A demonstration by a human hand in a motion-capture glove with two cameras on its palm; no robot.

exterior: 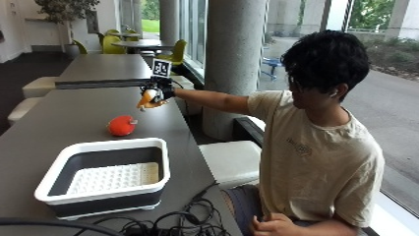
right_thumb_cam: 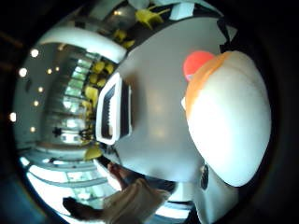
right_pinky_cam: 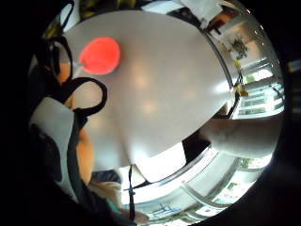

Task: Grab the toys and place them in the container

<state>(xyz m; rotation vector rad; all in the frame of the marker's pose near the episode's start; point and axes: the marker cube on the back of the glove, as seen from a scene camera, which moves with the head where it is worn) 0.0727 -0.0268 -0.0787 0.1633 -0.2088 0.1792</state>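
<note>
My gloved right hand (exterior: 159, 93) is raised above the far part of the grey table (exterior: 72, 118) and grips a white and orange toy (exterior: 148, 98). That toy (right_thumb_cam: 229, 116) fills much of the thumb side palm view. A red round toy (exterior: 122, 125) lies on the table between the hand and the container; it shows as a red disc (right_pinky_cam: 100, 55) in the little finger side view. The white container (exterior: 104, 174) with dark walls stands near the table's front edge, with nothing in it.
Black cables (exterior: 167, 223) lie on the table in front of the container. A thick concrete pillar (exterior: 232, 64) stands right of the table. A white bench (exterior: 232, 162) sits beside the table's right edge. The person's bare hand (exterior: 275, 226) rests by their lap.
</note>
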